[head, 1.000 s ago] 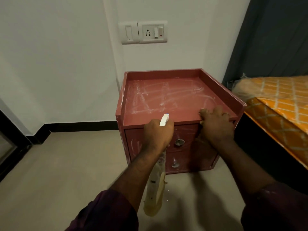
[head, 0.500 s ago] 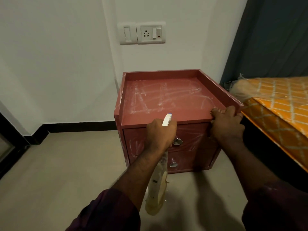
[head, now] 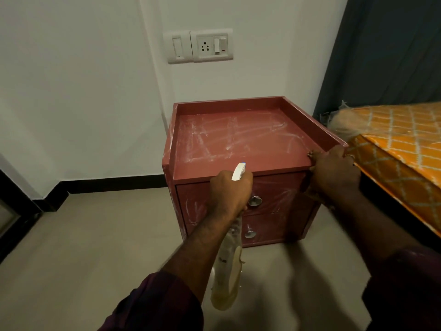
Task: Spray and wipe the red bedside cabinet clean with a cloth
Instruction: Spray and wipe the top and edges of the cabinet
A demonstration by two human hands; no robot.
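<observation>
Left hand (head: 229,192) grips clear plastic spray bottle (head: 226,278); right hand (head: 334,173) at red bedside cabinet (head: 262,105) corner, grasp unclear. Aim at white streaks (head: 214,142).

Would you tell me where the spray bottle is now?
Head view, centre: the left hand grips the spray bottle in front of the drawers of the red cabinet.
</observation>
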